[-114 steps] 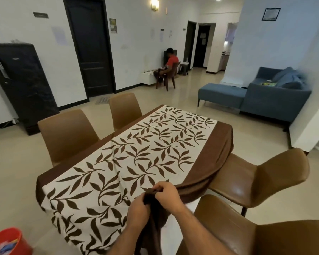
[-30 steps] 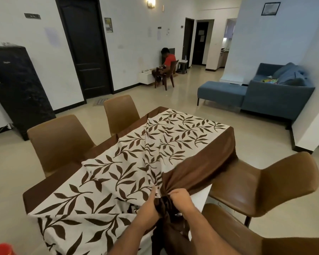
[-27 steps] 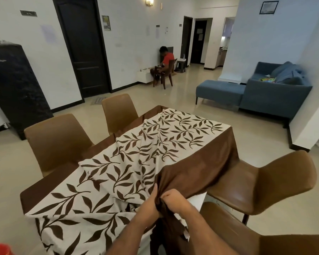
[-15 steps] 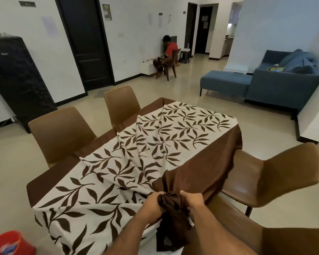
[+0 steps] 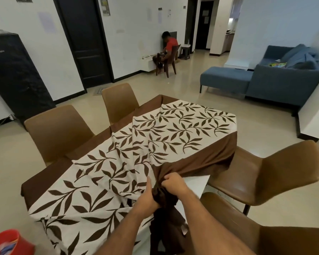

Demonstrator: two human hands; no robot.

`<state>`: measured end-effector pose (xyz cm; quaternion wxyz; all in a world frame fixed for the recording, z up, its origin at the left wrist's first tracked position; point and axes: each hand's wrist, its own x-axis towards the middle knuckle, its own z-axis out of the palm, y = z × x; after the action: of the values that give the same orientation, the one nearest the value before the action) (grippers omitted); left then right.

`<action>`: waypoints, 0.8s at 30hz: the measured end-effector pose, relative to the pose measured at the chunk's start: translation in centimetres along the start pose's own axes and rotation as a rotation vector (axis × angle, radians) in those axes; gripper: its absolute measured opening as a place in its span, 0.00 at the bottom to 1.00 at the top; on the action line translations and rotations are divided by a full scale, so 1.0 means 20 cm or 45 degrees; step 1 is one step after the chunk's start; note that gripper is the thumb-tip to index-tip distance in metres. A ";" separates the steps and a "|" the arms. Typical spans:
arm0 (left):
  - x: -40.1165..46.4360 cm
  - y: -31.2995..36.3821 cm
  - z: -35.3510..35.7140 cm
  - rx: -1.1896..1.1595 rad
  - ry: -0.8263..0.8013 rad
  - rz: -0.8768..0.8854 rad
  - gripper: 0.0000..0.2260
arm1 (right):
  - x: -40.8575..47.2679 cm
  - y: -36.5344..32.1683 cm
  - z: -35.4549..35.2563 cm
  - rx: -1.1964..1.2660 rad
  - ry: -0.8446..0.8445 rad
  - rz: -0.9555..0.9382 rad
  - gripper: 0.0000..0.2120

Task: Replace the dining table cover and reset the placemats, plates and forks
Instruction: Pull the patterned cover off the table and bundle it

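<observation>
Both hands grip the table cover (image 5: pixel 173 129) brown border, bunched at the near edge. Left hand (image 5: pixel 147 198) and right hand (image 5: pixel 174 184) fingers curled tight around fabric.

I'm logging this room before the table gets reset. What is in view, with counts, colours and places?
table cover: one, cream with brown leaves and brown border, bunched on the dining table
table: one, white corner bared near the hands
dining chairs: four, brown, two on each side of the table
bucket: one, red, bottom left corner
sofa: one, blue, right background
cabinet: one, black, left wall
door: one, dark, left wall
seated person: one, red shirt, far wall
left hand: grips the brown border
right hand: grips the brown border
</observation>
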<state>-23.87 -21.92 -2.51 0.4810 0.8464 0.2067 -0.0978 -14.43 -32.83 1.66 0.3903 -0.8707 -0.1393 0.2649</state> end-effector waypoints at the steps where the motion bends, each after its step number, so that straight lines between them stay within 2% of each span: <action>1: 0.01 0.01 0.01 0.025 0.054 0.029 0.48 | -0.02 -0.03 0.00 -0.103 -0.096 -0.062 0.17; 3: 0.03 0.03 0.01 0.072 0.076 0.090 0.43 | -0.05 -0.05 -0.02 -0.185 -0.250 -0.080 0.17; 4: 0.04 0.03 0.02 0.139 0.062 0.099 0.36 | -0.06 -0.05 -0.04 -0.166 -0.304 -0.065 0.16; 6: 0.04 0.04 0.02 0.380 0.072 0.103 0.15 | -0.08 -0.03 -0.07 0.027 -0.354 0.007 0.13; 7: 0.05 0.03 0.02 0.433 0.101 0.105 0.07 | -0.09 -0.01 -0.09 0.183 -0.305 0.057 0.11; 8: 0.04 0.03 0.03 0.418 0.125 0.103 0.04 | -0.08 0.04 -0.10 0.368 -0.218 0.114 0.09; 10: 0.04 0.01 0.04 0.381 0.160 0.118 0.06 | -0.03 0.14 -0.09 0.582 0.088 0.283 0.06; 12: 0.06 0.01 0.04 0.404 0.146 0.109 0.11 | 0.03 0.29 -0.06 0.529 0.306 0.479 0.09; 15: 0.07 0.03 0.04 0.367 0.031 0.095 0.14 | 0.10 0.46 0.01 0.772 0.276 0.827 0.30; 17: 0.05 0.02 0.02 0.350 0.003 0.097 0.15 | 0.21 0.63 0.05 0.836 0.228 0.861 0.37; 19: 0.04 0.00 0.00 0.293 0.034 0.062 0.17 | 0.19 0.59 0.05 0.988 0.223 0.868 0.31; 21: 0.03 0.00 -0.01 0.299 0.006 0.020 0.17 | 0.15 0.51 0.02 1.060 0.371 0.891 0.23; 24: 0.02 0.01 -0.02 0.383 -0.020 0.036 0.15 | 0.13 0.36 -0.04 0.927 0.485 0.623 0.15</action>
<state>-23.45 -21.51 -2.38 0.3518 0.9109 0.1740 -0.1275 -11.54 -36.79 -4.26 0.6146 -0.7178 0.2456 0.2163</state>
